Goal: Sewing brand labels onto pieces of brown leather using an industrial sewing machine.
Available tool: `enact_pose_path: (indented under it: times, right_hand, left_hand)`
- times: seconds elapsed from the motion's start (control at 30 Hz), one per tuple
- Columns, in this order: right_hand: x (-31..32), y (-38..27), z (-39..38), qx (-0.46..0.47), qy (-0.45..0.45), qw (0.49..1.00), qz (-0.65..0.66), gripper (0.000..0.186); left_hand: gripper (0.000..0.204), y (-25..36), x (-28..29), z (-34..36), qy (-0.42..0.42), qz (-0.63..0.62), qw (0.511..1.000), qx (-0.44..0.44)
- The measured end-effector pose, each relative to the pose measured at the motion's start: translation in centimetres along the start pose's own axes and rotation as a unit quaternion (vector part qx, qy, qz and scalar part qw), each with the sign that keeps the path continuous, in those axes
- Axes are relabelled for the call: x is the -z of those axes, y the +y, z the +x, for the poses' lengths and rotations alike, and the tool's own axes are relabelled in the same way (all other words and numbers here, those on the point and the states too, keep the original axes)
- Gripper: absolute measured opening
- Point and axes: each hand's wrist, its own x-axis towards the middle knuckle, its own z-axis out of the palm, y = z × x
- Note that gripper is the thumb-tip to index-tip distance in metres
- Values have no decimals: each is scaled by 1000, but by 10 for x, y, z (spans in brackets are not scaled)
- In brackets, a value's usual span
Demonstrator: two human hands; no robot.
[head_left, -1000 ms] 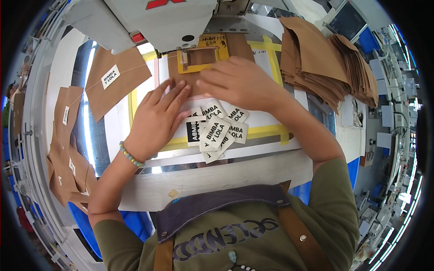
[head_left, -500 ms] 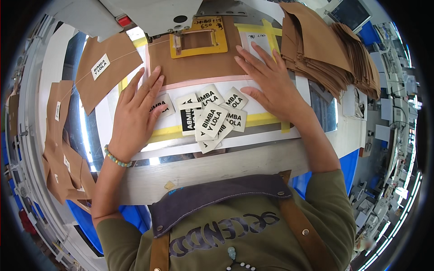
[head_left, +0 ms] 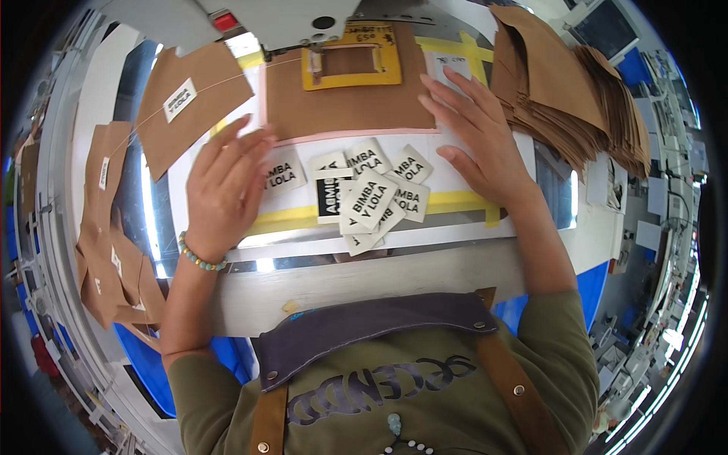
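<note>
A brown panel [head_left: 349,112] lies flat under the sewing machine head [head_left: 284,21], with a yellow frame [head_left: 353,81] on top of it. My left hand [head_left: 224,186] is raised near the panel's left near corner, above a loose white label [head_left: 284,173]. Its fingers are slightly bent, a little blurred, and hold nothing that I can see. At the panel's right edge my right hand [head_left: 485,152] is open, fingers spread, with nothing in it. Between the hands lies an overlapping pile of white labels [head_left: 369,201] with black print; one piece in it is black.
Left of the machine lies a brown panel [head_left: 201,125] bearing a white label, joined by a thread running to the machine. More labelled panels [head_left: 102,201] hang over the table's left side. Stacked brown pieces [head_left: 550,98] stand at the right. Yellow tape [head_left: 459,201] crosses the white work surface.
Both hands have come off the panel: the left has lifted and its fingers have bent, the right has risen slightly. The whole view has shifted a little; panel and labels look otherwise unchanged.
</note>
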Motion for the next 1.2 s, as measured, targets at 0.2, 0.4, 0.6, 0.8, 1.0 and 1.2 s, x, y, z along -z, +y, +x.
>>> enact_pose_path:
  times: [0.2,0.4,0.6,0.8,1.0,1.2]
  right_hand:
    - [-3,-3,-3,5,-86,995,-49,55]
    - [-4,-2,-5,2,-72,996,-47,55]
    - [-8,-1,-6,-1,-68,997,-45,55]
    - [-5,0,-5,6,-30,999,-18,54]
    - [-8,4,-9,12,-56,996,-63,49]
    - [-10,5,-9,14,-46,997,-58,47]
  left_hand:
    - [46,12,-6,-1,-51,-5,998,-35]
    - [60,14,-9,4,-104,-9,994,16]
    - [60,12,-4,0,-115,-11,993,18]
    - [57,14,-5,3,-87,-14,996,26]
    - [56,12,-8,1,-87,3,996,4]
    - [55,11,-9,1,-95,-10,995,15]
